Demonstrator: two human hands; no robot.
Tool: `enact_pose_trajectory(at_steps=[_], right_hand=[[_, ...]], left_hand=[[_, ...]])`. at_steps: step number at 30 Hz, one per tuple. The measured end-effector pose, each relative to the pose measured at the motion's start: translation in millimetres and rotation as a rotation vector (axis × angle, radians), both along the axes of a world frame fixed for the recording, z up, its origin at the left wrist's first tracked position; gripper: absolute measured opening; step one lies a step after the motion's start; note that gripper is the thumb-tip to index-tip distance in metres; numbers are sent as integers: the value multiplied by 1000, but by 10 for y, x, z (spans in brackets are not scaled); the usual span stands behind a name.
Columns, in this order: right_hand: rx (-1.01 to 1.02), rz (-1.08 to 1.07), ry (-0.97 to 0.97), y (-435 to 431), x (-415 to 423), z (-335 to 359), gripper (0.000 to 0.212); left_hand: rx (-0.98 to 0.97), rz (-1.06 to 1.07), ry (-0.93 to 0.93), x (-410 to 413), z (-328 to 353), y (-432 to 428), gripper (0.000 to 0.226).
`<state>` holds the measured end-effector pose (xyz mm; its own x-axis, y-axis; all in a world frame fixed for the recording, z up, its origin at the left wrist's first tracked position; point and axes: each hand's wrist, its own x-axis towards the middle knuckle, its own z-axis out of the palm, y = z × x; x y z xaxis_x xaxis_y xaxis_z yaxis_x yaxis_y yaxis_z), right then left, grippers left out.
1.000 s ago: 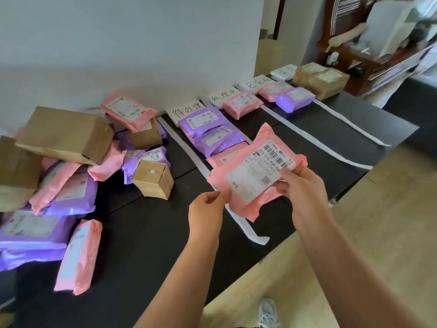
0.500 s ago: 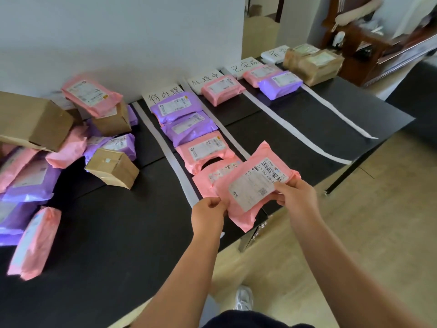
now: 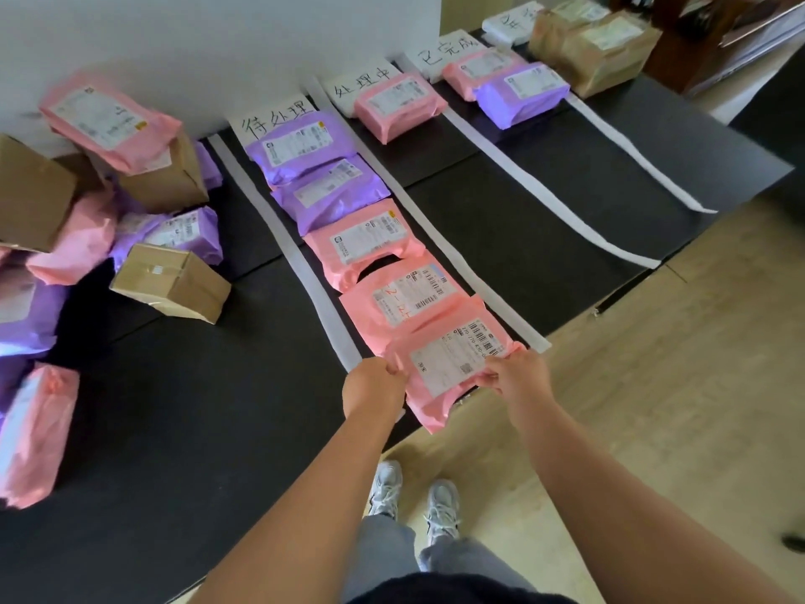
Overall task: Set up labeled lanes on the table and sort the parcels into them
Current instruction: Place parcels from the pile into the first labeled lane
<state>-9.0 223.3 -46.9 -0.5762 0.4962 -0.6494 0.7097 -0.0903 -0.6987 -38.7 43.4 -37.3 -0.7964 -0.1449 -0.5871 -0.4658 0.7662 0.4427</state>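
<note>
I hold a pink parcel (image 3: 444, 368) with a white shipping label at the near end of the first lane. My left hand (image 3: 372, 385) pinches its left edge and my right hand (image 3: 512, 377) grips its right edge. Its near part hangs over the table's front edge. The first lane, headed by a handwritten paper label (image 3: 272, 119), holds two purple parcels (image 3: 305, 150) and two pink ones (image 3: 366, 241) in a row. White paper strips (image 3: 514, 176) mark the lanes on the black table (image 3: 174, 407). Farther lanes hold a pink parcel (image 3: 398, 104), a pink and purple pair (image 3: 520, 95) and brown parcels (image 3: 596, 45).
A pile of unsorted pink and purple bags and brown boxes (image 3: 170, 281) covers the table's left part. A pink bag (image 3: 37, 433) lies near the left front. A white wall stands behind. Wooden furniture (image 3: 718, 32) is at the far right. My shoes (image 3: 414, 494) are on the floor.
The pink parcel has come down from in front of me to the near end of the first lane, both hands still on it. The view has shifted right along the table.
</note>
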Motion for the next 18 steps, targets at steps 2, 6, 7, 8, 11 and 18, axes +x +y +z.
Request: enact_pose_trajectory(at_steps=[2,6,7,8,11,18], right_hand=[[10,12,-52,13,-17,-32,10],[6,46,-110,21,-33,-174,13],[-3,35,-107,24,-40,-197,14],[-18,26,-117,19,-40,-198,14],[-32,28,-143,-12,-36,-156,3],[35,-41,-52,46,-73,33,10]], left_hand=[[-40,-28,-30,1,-70,17,32],[-43,6,-59,27,-174,21,35],[-34,17,-50,29,-180,25,34],[-30,27,-34,32,-178,30,34],[-31,47,6,25,-153,37,32],[51,90,67,56,-85,126,25]])
